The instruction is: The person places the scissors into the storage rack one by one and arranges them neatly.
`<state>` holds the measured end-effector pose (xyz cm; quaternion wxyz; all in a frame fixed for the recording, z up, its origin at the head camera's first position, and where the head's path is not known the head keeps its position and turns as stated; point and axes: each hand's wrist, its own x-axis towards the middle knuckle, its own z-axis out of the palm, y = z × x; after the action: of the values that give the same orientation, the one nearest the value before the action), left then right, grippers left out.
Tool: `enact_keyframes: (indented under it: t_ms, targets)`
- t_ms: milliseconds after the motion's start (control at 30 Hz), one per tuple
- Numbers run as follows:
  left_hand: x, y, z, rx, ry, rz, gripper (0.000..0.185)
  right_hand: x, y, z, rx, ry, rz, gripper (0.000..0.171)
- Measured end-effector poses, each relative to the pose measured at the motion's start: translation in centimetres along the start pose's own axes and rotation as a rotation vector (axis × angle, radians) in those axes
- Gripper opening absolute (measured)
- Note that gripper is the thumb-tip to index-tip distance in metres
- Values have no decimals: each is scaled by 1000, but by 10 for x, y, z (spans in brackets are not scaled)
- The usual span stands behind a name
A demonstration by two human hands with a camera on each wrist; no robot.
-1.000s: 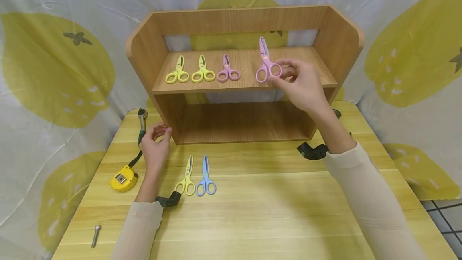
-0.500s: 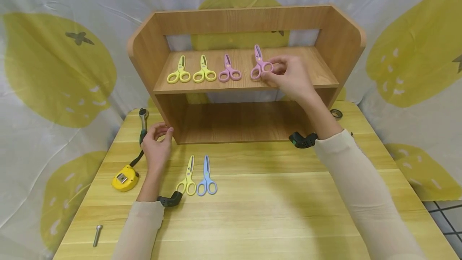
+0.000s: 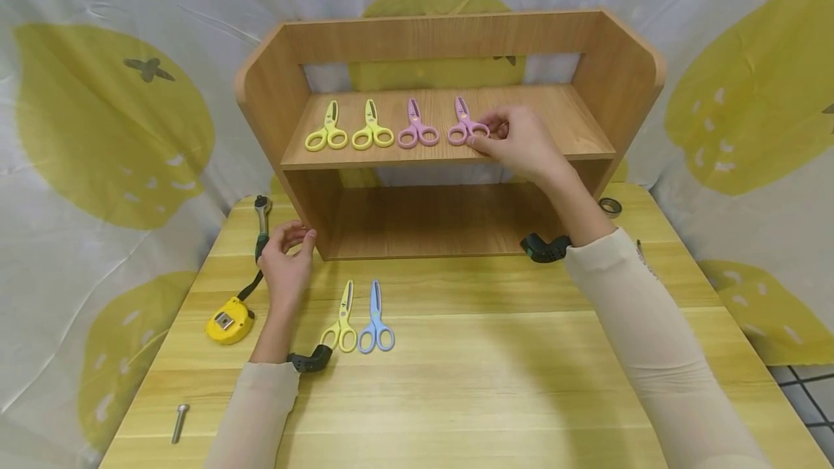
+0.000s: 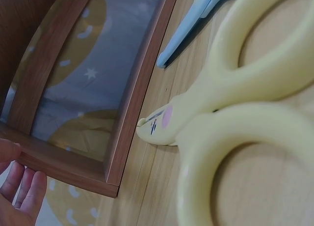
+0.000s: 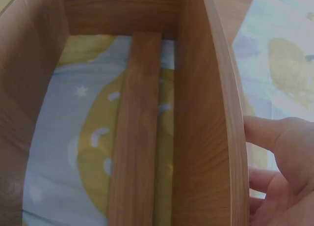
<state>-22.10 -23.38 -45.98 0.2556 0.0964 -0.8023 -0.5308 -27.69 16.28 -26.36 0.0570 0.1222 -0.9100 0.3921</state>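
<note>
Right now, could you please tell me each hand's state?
Left hand: touching the two-tier brown wooden shelf; whether it grips cannot be told.
Right hand: holding the rightmost pink plastic scissors.

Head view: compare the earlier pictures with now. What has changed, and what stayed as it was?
The right hand lowered the held pink scissors leftward onto the upper shelf, beside the other pink pair; its fingers are still at a handle loop. The left hand and remaining scissors stayed put.

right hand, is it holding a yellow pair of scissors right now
No, the right hand pinches pink scissors by a handle at the upper shelf, beside another pink pair.
</note>
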Motion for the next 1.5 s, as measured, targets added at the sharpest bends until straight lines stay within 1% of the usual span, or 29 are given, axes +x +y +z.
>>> enact_keyframes:
  t_ms: [133, 200, 267, 433, 600, 733, 867, 1000, 1133, 1300, 1500]
  targets:
    - [0, 0, 1, 6, 4, 1, 27, -1, -2, -2, 9, -7, 17, 42]
    - [0, 0, 1, 11, 8, 1, 27, -2, -2, -2, 24, 3, 20, 46]
    - [0, 0, 1, 12, 10, 0, 26, -5, -2, -2, 47, 25, 26, 51]
    - [0, 0, 1, 29, 13, 2, 26, -14, 0, -3, 103, 121, 19, 56]
    - [-1, 2, -1, 35, 13, 3, 27, -30, 1, -1, 164, 215, -18, 55]
    - [-1, 2, -1, 25, 10, 6, 27, -48, 2, 0, 211, 282, -59, 50]
    - [-1, 1, 0, 25, 12, 8, 28, -66, 1, 4, 224, 306, -97, 43]
    - [1, -1, 0, 25, 15, 9, 28, -83, 4, 14, 223, 292, -111, 39]
    - [2, -2, 0, 33, 15, 1, 29, -98, 7, 29, 227, 246, -119, 36]
    - [1, -3, 0, 41, 6, -6, 29, -115, 10, 53, 266, 162, -141, 34]
    - [1, -4, 1, 27, 9, 5, 29, -130, 15, 88, 298, 41, -133, 35]
